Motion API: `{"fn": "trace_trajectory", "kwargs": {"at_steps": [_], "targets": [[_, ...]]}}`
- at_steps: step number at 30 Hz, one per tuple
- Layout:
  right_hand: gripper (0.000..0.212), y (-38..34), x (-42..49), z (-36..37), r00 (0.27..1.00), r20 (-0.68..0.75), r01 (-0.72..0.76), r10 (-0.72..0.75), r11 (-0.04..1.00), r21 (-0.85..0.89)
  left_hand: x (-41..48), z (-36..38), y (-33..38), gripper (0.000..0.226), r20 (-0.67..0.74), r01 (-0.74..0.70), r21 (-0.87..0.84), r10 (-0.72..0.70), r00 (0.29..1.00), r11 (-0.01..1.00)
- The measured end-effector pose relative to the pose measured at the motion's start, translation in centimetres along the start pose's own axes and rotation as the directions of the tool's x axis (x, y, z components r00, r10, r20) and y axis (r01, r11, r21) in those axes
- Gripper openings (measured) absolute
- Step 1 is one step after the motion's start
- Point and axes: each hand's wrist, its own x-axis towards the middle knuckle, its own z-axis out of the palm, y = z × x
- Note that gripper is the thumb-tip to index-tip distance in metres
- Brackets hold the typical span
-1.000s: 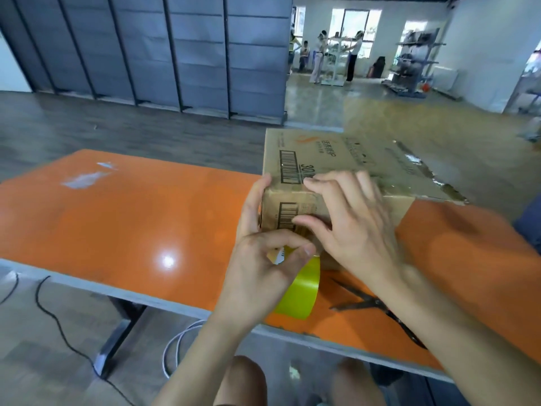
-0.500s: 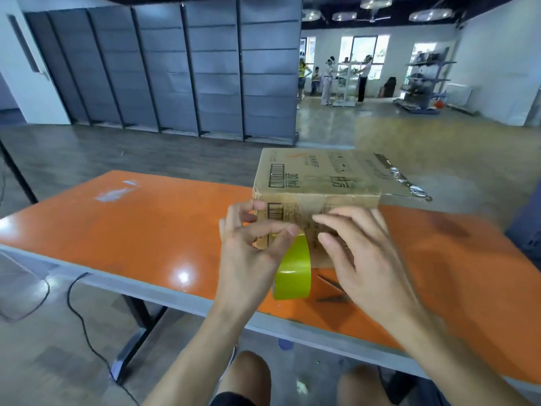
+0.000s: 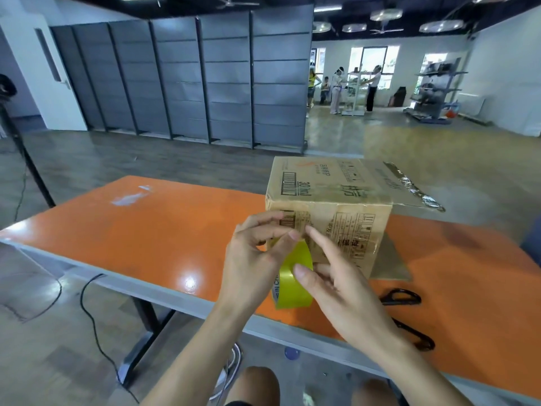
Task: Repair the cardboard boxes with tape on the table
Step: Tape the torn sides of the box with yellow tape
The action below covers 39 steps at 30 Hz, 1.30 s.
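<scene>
Fingers [image 3: 289, 238] pinching glossy yellow tape roll [image 3: 292, 291], left hand [image 3: 248, 268] atop, right hand [image 3: 348, 294] gripping, cardboard box [image 3: 336, 183] behind

Large shop-like hall, row of grey shelving units [image 3: 228, 83], stocked display rack [image 3: 436, 92], polished floor [image 3: 336, 136]

A brown cardboard box [image 3: 330, 197], right flap open, is set on the table [image 3: 161, 230]. A yellow tape roll [image 3: 292, 284] is held at its near side.

Both forearms [image 3: 190, 361] are bare down to the left hand [image 3: 248, 265] and the right hand [image 3: 345, 291], whose nails are short and plain. Two bare knees [image 3: 257, 385] show; a dark garment edge [image 3: 234, 403] crosses the left thigh.
</scene>
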Motion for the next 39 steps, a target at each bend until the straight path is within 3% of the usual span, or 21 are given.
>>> {"fn": "trace_trajectory", "kwargs": {"at_steps": [5, 11, 14, 18, 26, 33, 39], "targets": [[0.055, 0.4, 0.4, -0.1, 0.999, -0.032, -0.029, 0.026, 0.995, -0.091, 0.9, -0.2, -0.1, 0.009, 0.003, -0.126, 0.146, 0.127, 0.992, 0.981], [0.024, -0.8, 4.4, -1.6, 0.95, -0.213, 0.119, -0.229, 0.894, -0.432, 2.0, -0.4, -1.3, 0.013, 0.05, -0.057, -0.024, 0.058, 0.997, 0.998], [0.019, -1.7, 7.8, -1.6, 0.912, -0.185, 0.202, -0.365, 0.795, -0.572, 2.0, -0.7, -2.0, 0.013, 0.067, 0.033, -0.187, -0.021, 0.998, 0.982], [0.026, -2.0, 11.4, -0.9, 0.891, -0.078, 0.269, -0.448, 0.657, -0.704, 1.7, -1.2, -2.5, 0.015, 0.113, 0.072, -0.249, -0.044, 0.993, 0.966], [0.023, -0.3, 12.5, 0.0, 0.822, -0.045, 0.381, -0.568, 0.605, -0.699, 1.6, -1.4, -3.3, 0.008, 0.125, 0.06, -0.311, -0.022, 0.992, 0.949], [0.004, -0.3, 13.2, 1.5, 0.771, -0.11, 0.419, -0.628, 0.629, -0.654, 1.7, -1.3, -3.9, 0.005, 0.086, 0.053, -0.33, -0.026, 0.996, 0.942], [0.01, 0.6, 13.3, 1.2, 0.701, -0.137, 0.467, -0.7, 0.595, -0.654, 1.5, -0.9, -3.7, 0.009, 0.112, 0.033, -0.287, 0.0, 0.994, 0.957]]}}
